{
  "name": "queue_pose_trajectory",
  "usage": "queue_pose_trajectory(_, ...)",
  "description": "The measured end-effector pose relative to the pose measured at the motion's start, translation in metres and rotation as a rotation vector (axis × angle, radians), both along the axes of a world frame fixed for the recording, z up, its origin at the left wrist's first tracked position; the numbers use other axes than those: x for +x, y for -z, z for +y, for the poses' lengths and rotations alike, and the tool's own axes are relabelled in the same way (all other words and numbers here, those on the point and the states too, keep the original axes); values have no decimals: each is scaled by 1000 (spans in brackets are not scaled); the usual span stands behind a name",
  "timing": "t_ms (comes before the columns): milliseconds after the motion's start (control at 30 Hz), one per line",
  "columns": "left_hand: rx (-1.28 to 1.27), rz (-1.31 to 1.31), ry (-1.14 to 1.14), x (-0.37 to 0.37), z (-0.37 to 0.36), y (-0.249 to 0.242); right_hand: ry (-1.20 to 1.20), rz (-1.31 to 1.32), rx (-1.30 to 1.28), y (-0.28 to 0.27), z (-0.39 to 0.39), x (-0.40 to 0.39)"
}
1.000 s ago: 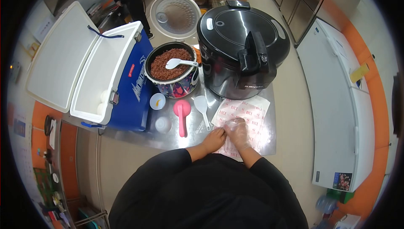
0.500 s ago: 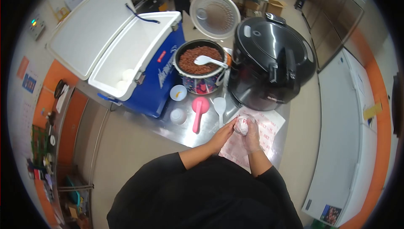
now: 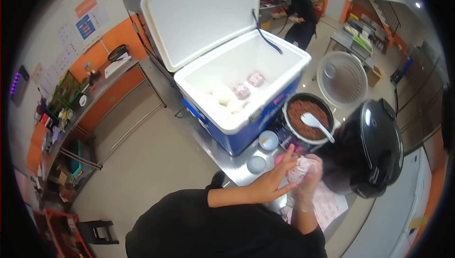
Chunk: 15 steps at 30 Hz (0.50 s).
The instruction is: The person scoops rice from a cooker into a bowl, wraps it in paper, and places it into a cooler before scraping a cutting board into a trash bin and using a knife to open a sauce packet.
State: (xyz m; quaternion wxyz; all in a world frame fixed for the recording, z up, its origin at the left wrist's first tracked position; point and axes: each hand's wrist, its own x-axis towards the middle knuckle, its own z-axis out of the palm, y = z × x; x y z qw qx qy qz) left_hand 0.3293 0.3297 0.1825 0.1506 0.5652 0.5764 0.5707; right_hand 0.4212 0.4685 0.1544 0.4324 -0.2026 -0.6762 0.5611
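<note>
A round bundle (image 3: 297,172) in white paper with red print rests in my right hand (image 3: 313,175), which wears a clear plastic glove and curls around it. Against the near side of the bundle is my left hand (image 3: 271,182), bare, its fingers stretched out and apart. Under my hands, sheets of the same printed paper (image 3: 328,206) lie on the metal table. Just beyond stands a pot of reddish-brown shredded food (image 3: 299,112) with a white rice paddle (image 3: 313,121) in it. A pink scoop is mostly hidden behind my left fingers.
An open blue-and-white cooler (image 3: 237,130) holds two printed-paper bundles (image 3: 249,85) and several white round pieces (image 3: 222,95). Two small cups (image 3: 256,164) stand beside it. A large black cooker (image 3: 374,149) is at right, a metal lid (image 3: 342,80) behind. A person (image 3: 301,14) stands farther back.
My view has swung left towards the cooler, showing its contents. The bundle stays in my right hand; my left fingers have straightened and spread from their earlier hold on it.
</note>
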Motion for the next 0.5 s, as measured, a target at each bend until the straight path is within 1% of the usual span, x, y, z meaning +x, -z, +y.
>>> queue_pose_trajectory(33,17,0,-10,-25,-10,-18,-39,86,-62,-14,-1,-20)
queue_pose_trajectory(100,-83,517,-147,-78,-30,-45,-87,82,47,-64,-1,-62)
queue_pose_trajectory(133,-29,429,-87,-103,-43,-54,-234,157,-238,-89,-5,-80)
queue_pose_trajectory(167,25,333,-93,-123,-63,-68,-373,231,-523,-112,-8,-103)
queue_pose_trajectory(200,160,404,-185,-150,-79,-79,-177,206,-552,-136,-14,-138)
queue_pose_trajectory(233,296,472,-275,-176,-94,-85,-117,110,-667,-166,-17,-166)
queue_pose_trajectory(267,373,472,-381,-201,-108,-82,-110,32,-671,-184,-14,-196)
queue_pose_trajectory(300,446,471,-482,-226,-119,-80,-209,-74,-496,-190,-1,-225)
queue_pose_trajectory(333,392,478,-539,-249,-127,-87,-281,-134,-336,-184,16,-256)
queue_pose_trajectory(367,338,489,-589,-271,-132,-95,-378,-351,-277,-193,24,-287)
queue_pose_trajectory(400,251,453,-562,-292,-134,-95,-471,-569,-221,-201,34,-315)
queue_pose_trajectory(433,259,452,-532,-307,-131,-94,-487,-637,193,-175,64,-349)
queue_pose_trajectory(467,161,418,-468,-319,-128,-92,-491,-702,606,-147,92,-378)
queue_pose_trajectory(500,60,386,-406,-330,-125,-87,-492,-981,623,-147,91,-404)
